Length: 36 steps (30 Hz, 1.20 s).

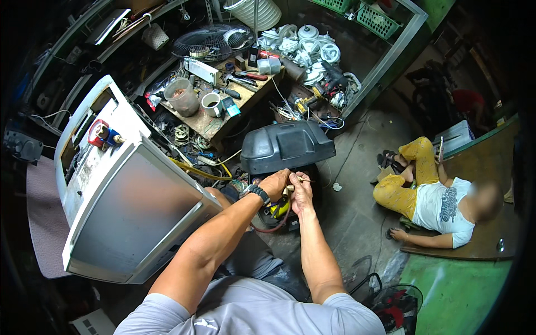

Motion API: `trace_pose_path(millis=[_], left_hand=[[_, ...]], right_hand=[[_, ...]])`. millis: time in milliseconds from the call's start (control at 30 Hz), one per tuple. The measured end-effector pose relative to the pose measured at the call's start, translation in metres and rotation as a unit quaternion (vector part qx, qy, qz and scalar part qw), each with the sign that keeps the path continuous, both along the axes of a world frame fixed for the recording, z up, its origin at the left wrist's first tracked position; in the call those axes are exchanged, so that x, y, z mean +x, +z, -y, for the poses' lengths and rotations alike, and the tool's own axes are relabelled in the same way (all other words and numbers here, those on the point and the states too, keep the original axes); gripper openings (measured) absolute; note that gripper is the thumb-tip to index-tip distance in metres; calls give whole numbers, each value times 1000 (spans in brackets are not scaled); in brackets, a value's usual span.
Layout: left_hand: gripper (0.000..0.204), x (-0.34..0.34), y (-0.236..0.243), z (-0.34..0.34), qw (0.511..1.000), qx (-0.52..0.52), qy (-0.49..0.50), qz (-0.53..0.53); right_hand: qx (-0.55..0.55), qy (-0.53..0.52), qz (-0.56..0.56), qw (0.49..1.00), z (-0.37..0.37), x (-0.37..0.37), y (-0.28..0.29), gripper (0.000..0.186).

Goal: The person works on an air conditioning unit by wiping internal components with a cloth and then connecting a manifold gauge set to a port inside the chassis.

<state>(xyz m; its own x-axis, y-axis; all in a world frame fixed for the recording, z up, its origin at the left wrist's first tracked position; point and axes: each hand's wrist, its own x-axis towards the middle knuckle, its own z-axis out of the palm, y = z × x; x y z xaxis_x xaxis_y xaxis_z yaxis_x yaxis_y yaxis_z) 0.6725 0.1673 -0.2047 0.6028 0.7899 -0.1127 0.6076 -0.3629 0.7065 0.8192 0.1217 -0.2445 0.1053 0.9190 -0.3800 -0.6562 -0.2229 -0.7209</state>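
Observation:
Close together in front of me, both hands work at small brass parts. My left hand [274, 186] is closed, its fingertips meeting the right hand's; what it grips is hidden. A thin brass-coloured piece [305, 180] sticks out of my right hand [302, 195], which is closed around it. Just below, between the hands, a brass fitting [288, 190] shows above a yellow-green part [280, 208]. A dark red hose [274, 228] curves beneath. Right beyond my hands lies a black plastic cover or case [287, 146].
A white appliance [145, 206] stands at left, with a red-and-blue gauge set [103, 135] on it. Beyond is a cluttered wooden workbench [209, 127] with a mug [212, 104] and tools. A person [441, 201] reclines at right. A fan [399, 307] stands lower right.

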Motion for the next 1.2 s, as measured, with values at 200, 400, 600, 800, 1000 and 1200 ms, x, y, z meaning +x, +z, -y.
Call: trace_pose_path(millis=[200,400,600,800,1000,1200], left_hand=[[64,-3,-3,1,1000,-12,-11,-11],[78,-8,-12,3,998,4,64,-3],[45,-5,-15,4,993,17,110,48],[46,0,-25,9,990,42,121,66],[96,19,-25,7,950,-102,289,-53],[82,-16,-45,-1,905,-316,263,108]], right_hand=[[-31,74,-71,994,5,12,-6,50],[20,121,-35,992,13,-2,9,58],[108,95,88,986,15,-4,-3,51],[97,149,208,962,4,16,1,43],[133,110,270,947,-8,23,19,40],[122,50,382,915,-21,26,-57,31]])
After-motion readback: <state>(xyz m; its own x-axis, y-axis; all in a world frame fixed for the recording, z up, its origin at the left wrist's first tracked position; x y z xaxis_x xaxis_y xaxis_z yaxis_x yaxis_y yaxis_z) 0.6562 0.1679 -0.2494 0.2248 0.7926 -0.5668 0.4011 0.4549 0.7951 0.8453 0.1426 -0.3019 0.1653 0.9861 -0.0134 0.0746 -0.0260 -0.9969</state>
